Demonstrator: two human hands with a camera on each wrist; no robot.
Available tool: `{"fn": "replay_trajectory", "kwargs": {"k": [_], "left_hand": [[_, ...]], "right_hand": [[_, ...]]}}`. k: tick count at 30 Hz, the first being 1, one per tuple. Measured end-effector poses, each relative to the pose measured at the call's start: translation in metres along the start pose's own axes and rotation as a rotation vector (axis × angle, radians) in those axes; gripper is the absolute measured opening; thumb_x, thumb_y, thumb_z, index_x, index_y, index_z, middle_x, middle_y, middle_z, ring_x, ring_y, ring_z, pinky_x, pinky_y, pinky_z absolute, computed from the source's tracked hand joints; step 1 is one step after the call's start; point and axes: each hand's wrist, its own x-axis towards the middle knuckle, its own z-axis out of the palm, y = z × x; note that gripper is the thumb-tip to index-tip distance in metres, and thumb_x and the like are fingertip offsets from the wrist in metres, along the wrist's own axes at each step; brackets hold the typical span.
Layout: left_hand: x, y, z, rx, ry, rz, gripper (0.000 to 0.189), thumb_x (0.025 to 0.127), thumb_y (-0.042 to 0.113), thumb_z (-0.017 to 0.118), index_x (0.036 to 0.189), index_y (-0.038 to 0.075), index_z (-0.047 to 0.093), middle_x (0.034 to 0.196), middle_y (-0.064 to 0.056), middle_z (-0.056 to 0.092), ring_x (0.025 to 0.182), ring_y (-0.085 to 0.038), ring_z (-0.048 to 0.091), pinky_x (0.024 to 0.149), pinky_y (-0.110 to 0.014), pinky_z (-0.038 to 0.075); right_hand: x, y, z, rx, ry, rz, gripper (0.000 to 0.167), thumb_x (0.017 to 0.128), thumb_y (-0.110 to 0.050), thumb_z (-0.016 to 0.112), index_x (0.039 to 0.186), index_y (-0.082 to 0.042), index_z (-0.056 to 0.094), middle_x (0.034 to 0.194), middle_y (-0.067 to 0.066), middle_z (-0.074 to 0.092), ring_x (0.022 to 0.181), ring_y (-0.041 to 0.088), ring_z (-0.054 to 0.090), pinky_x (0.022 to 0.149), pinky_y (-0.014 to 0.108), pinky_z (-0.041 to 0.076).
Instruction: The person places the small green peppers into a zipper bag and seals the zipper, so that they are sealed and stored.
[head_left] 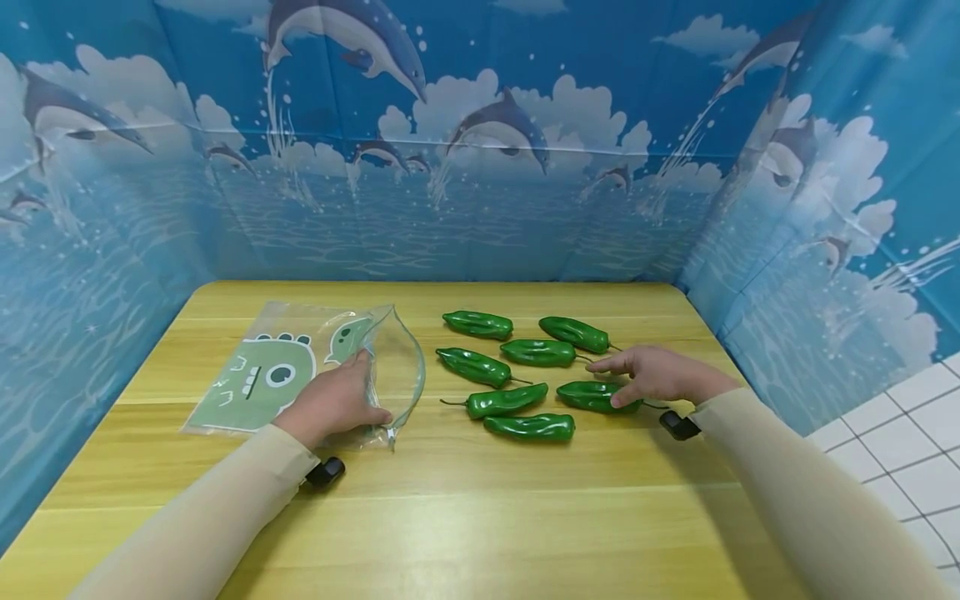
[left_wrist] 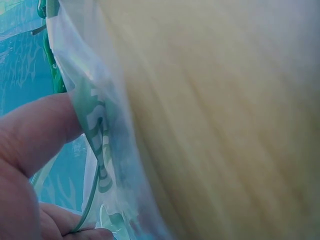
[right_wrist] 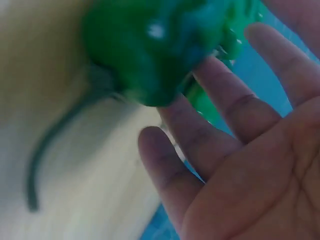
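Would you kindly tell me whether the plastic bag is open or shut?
Open: in the head view, the plastic bag gapes, its two mouth edges visibly apart.

Yellow wood-grain table (head_left: 480, 525), blue dolphin-print curtain (head_left: 480, 217) around; white tiles (head_left: 900, 450) at right

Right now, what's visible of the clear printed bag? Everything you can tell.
The bag is transparent, looks like thin plastic, and is printed with a pale green one-eyed monster and a smaller green figure. A greenish seal strip edges its gaping mouth, with a slider at the near corner. It lies on the table, left of the green peppers, mouth facing them. The left hand touches it at the mouth, thumb and fingers apart. No pepper shows inside.
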Motion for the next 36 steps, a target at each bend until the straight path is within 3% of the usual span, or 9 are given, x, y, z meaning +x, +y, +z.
{"fn": "replay_trajectory", "kwargs": {"k": [6, 12, 21, 26, 28, 30, 33, 36], "left_hand": [[0.001, 0.0, 0.0, 0.003, 0.002, 0.005, 0.127, 0.084, 0.056, 0.083, 0.164, -0.011, 0.01, 0.171, -0.03, 0.018, 0.149, -0.052, 0.04, 0.117, -0.059, 0.043], [0.001, 0.001, 0.001, -0.002, -0.002, 0.003, 0.128, 0.084, 0.057, 0.083, 0.165, -0.01, 0.01, 0.172, -0.029, 0.018, 0.149, -0.051, 0.04, 0.117, -0.059, 0.043], [-0.001, 0.001, 0.0, 0.004, 0.006, 0.0, 0.127, 0.084, 0.056, 0.083, 0.164, -0.011, 0.011, 0.172, -0.029, 0.019, 0.15, -0.05, 0.04, 0.117, -0.059, 0.043], [-0.002, 0.002, 0.001, 0.002, 0.009, 0.001, 0.127, 0.084, 0.056, 0.084, 0.165, -0.01, 0.012, 0.172, -0.028, 0.019, 0.149, -0.051, 0.041, 0.116, -0.059, 0.045], [-0.002, 0.003, 0.001, 0.005, 0.011, 0.001, 0.127, 0.083, 0.056, 0.084, 0.165, -0.01, 0.012, 0.172, -0.028, 0.019, 0.148, -0.051, 0.041, 0.115, -0.059, 0.045], [-0.001, 0.003, 0.001, 0.005, 0.01, -0.005, 0.126, 0.084, 0.056, 0.084, 0.165, -0.009, 0.012, 0.173, -0.027, 0.018, 0.149, -0.051, 0.041, 0.115, -0.059, 0.045], [-0.001, 0.004, 0.001, 0.01, 0.013, -0.003, 0.126, 0.084, 0.056, 0.084, 0.165, -0.009, 0.013, 0.173, -0.027, 0.019, 0.148, -0.051, 0.041, 0.114, -0.059, 0.046], [-0.001, 0.004, 0.002, 0.01, 0.016, -0.004, 0.126, 0.083, 0.056, 0.084, 0.165, -0.008, 0.014, 0.173, -0.026, 0.019, 0.149, -0.051, 0.041, 0.114, -0.059, 0.046]], "right_hand": [[0.001, 0.006, 0.011, -0.036, 0.003, -0.013, 0.07, 0.09, -0.02, 0.083, 0.155, -0.016, 0.056, 0.157, 0.022, 0.051, 0.148, 0.051, 0.042, 0.115, 0.064, 0.043], [0.001, 0.007, 0.013, -0.055, 0.019, -0.022, 0.065, 0.094, -0.011, 0.078, 0.155, -0.014, 0.056, 0.157, 0.024, 0.052, 0.147, 0.052, 0.042, 0.114, 0.063, 0.045], [0.003, -0.001, 0.008, -0.009, 0.144, 0.006, 0.064, 0.097, -0.018, 0.073, 0.158, -0.021, 0.052, 0.161, 0.025, 0.046, 0.146, 0.049, 0.046, 0.103, 0.058, 0.053], [0.012, -0.025, 0.007, 0.027, 0.174, -0.043, 0.063, 0.101, -0.025, 0.071, 0.16, -0.024, 0.049, 0.163, 0.02, 0.046, 0.147, 0.045, 0.047, 0.107, 0.059, 0.051], [0.017, -0.038, 0.008, 0.027, 0.179, -0.075, 0.062, 0.102, -0.026, 0.07, 0.16, -0.024, 0.048, 0.162, 0.018, 0.048, 0.128, 0.041, 0.061, 0.1, 0.055, 0.053], [0.023, -0.053, 0.01, 0.018, 0.191, -0.102, 0.062, 0.102, -0.025, 0.07, 0.16, -0.025, 0.048, 0.159, 0.015, 0.051, 0.096, 0.03, 0.066, 0.088, 0.047, 0.052], [0.032, -0.072, 0.013, 0.017, 0.199, -0.148, 0.061, 0.102, -0.025, 0.071, 0.159, -0.024, 0.049, 0.148, 0.013, 0.059, 0.064, 0.019, 0.046, 0.074, 0.041, 0.045], [0.042, -0.089, 0.018, 0.021, 0.2, -0.186, 0.06, 0.102, -0.025, 0.071, 0.158, -0.024, 0.051, 0.128, 0.013, 0.066, 0.056, 0.014, 0.042, 0.072, 0.038, 0.044]]}}
